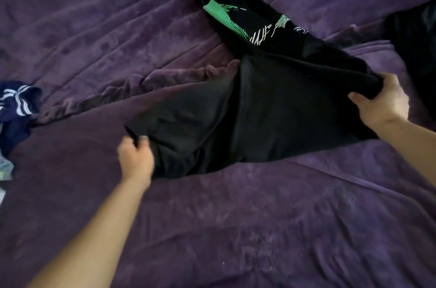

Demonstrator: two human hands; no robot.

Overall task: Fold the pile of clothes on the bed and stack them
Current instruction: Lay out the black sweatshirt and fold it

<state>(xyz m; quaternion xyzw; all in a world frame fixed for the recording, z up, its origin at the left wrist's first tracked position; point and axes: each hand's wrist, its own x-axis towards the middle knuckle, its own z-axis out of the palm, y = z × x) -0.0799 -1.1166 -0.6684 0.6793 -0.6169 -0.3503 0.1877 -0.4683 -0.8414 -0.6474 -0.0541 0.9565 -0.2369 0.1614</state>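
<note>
A black garment with a green and white print on its far part lies stretched across the purple blanket. My left hand grips its near left edge with curled fingers. My right hand grips the bunched right edge, lifting it slightly off the bed. The cloth between the two hands is taut and partly doubled over.
A navy garment with white stripes lies crumpled at the left edge, with pale cloth just below it. Another dark garment sits at the right edge. The blanket is rumpled in folds around the middle.
</note>
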